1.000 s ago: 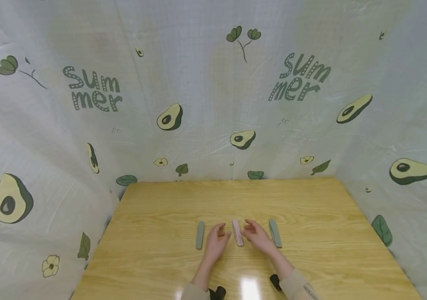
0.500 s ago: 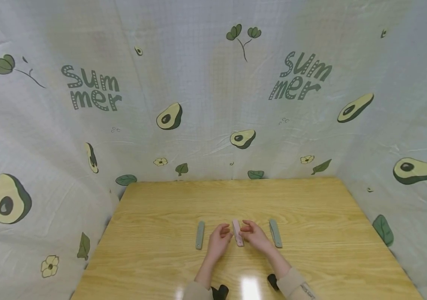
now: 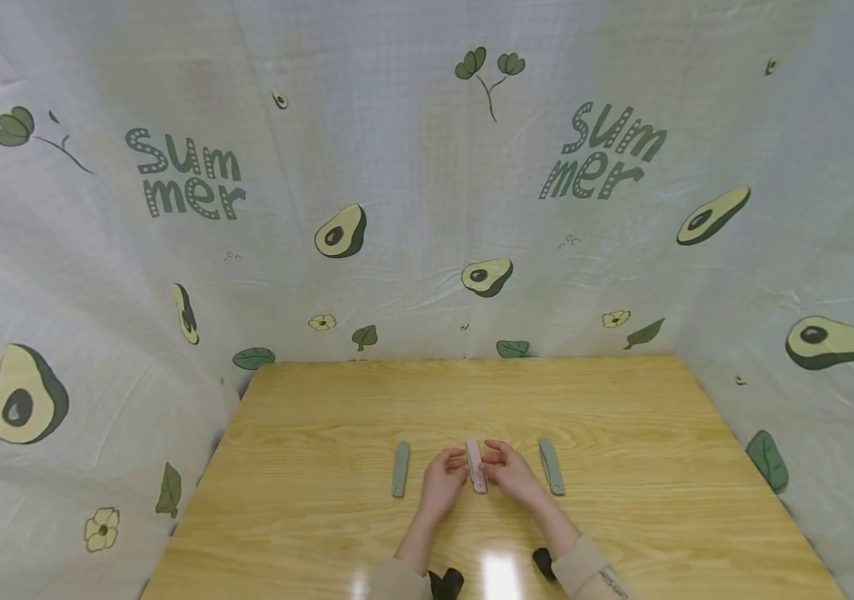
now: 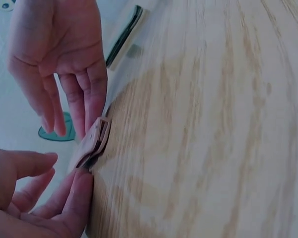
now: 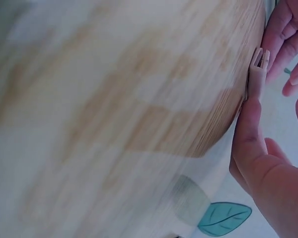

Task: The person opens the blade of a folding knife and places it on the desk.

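Observation:
A slim pink folding tool [image 3: 475, 467], slotted along its length and with a small hole at its near end, lies at the middle of the wooden table. My left hand [image 3: 444, 483] is at its left side, and the fingertips touch it in the left wrist view. From the right, my right hand [image 3: 511, 475] touches the tool with a fingertip, as the right wrist view shows. Neither hand is closed around it. In the left wrist view, the slotted end of the pink tool [image 4: 95, 139] shows between the two hands.
Two similar green folding tools lie apart, one to the left [image 3: 400, 470] and one to the right [image 3: 551, 467]. The table [image 3: 307, 433] is bounded at the back and sides by a printed cloth [image 3: 412, 167] with avocados and leaves.
My left hand has moved right to the pink tool, closing the gap. My right hand has stayed almost where it was beside it. The green tools have not moved.

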{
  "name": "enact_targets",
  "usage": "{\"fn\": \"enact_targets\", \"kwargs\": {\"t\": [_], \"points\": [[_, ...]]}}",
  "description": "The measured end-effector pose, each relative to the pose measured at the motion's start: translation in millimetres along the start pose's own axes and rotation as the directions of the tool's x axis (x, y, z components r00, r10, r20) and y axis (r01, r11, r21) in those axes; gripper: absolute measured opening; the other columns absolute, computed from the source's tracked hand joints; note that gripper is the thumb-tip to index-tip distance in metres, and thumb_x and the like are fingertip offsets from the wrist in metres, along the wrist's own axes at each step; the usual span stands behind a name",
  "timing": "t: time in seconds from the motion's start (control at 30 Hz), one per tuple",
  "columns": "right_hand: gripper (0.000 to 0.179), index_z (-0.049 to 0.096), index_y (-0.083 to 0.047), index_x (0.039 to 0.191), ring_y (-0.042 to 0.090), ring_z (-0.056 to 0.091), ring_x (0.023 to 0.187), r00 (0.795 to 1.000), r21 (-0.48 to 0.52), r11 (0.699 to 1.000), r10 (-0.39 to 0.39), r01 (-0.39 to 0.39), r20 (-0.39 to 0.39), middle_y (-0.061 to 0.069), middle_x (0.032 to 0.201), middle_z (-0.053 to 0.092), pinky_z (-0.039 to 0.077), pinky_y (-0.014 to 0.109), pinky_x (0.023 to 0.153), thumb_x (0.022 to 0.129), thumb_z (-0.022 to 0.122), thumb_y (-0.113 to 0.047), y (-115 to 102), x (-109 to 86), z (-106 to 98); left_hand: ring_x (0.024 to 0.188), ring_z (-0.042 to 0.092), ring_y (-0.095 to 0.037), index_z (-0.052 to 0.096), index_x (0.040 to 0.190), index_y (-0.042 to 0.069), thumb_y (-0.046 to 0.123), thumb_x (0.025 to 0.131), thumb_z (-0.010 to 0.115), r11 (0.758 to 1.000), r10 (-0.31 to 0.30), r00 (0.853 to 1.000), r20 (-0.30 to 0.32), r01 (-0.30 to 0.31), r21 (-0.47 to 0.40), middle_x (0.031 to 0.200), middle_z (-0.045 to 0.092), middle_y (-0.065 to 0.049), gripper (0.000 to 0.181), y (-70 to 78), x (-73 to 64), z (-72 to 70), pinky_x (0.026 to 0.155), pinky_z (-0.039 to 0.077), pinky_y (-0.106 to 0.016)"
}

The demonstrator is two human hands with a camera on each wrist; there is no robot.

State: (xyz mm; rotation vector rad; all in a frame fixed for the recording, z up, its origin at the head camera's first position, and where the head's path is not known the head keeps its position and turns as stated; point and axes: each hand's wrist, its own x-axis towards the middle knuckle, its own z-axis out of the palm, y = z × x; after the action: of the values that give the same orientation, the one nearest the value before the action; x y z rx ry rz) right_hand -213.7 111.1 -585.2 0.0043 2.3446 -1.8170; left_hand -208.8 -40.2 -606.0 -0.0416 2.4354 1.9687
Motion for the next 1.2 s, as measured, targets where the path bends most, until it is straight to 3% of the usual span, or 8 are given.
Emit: {"fn": "enact_targets", "kwargs": {"t": [0.2,0.4,0.7,0.9,1.2], "points": [[0.049,0.047,0.013,0.132,0.034,0.063,0.099,1.0,-0.001,1.0,-0.008,0.008,-0.025,0.026,0.109,0.063,0.058,0.04,0.079,0.088,0.065,0.0,-2.5,-4.2,1.7,0.079,0.067,-0.02,0.065,0.107,-0.009,-0.003,0.083,0.067,0.999,-0.03,0.998,-0.048,0.028,-0.04,0.089,0.07,-0.015,0.025,4.8,-0.3,4.1,0.068,0.06,-0.028],[0.047,0.051,0.01,0.131,0.038,0.063,0.101,0.998,-0.077,0.996,-0.041,0.038,-0.043,0.023,0.107,0.064,0.057,0.042,0.079,0.088,0.066,-0.002,-4.5,-7.4,0.6,0.073,0.065,-0.019,0.063,0.107,-0.013,-0.009,0.081,0.066,0.982,-0.067,0.998,0.001,0.066,-0.174,0.083,0.066,-0.016,0.027,11.4,-0.4,5.1,0.069,0.062,-0.035],[0.044,0.054,0.008,0.129,0.032,0.062,0.097,0.998,-0.09,0.996,-0.024,0.019,-0.054,0.018,0.106,0.064,0.056,0.04,0.079,0.089,0.066,-0.005,-5.5,-9.3,-0.1,0.074,0.065,-0.014,0.066,0.11,-0.012,-0.008,0.083,0.069,0.964,-0.116,0.991,0.064,0.127,-0.235,0.085,0.065,-0.012,0.028,14.4,1.9,2.3,0.069,0.062,-0.03],[0.045,0.056,0.006,0.128,0.026,0.063,0.095,0.998,-0.001,1.0,-0.013,0.013,-0.069,0.016,0.106,0.064,0.055,0.034,0.078,0.088,0.07,-0.01,-7.1,-11.0,0.2,0.081,0.067,-0.018,0.065,0.116,-0.009,-0.005,0.083,0.071,0.959,-0.082,0.991,0.106,0.107,-0.261,0.093,0.068,-0.015,0.034,15.5,1.7,-1.7,0.073,0.062,-0.031],[0.051,0.045,0.004,0.14,0.026,0.066,0.092,0.995,0.159,0.984,-0.087,0.078,0.047,0.02,0.102,0.067,0.058,0.044,0.084,0.094,0.062,-0.005,-10.1,-13.3,-6.8,0.087,0.067,-0.018,0.065,0.119,-0.009,-0.001,0.085,0.069,0.959,-0.04,0.99,0.136,0.077,-0.274,0.101,0.069,-0.017,0.035,20.2,-2.1,-11.9,0.078,0.061,-0.037]]}}
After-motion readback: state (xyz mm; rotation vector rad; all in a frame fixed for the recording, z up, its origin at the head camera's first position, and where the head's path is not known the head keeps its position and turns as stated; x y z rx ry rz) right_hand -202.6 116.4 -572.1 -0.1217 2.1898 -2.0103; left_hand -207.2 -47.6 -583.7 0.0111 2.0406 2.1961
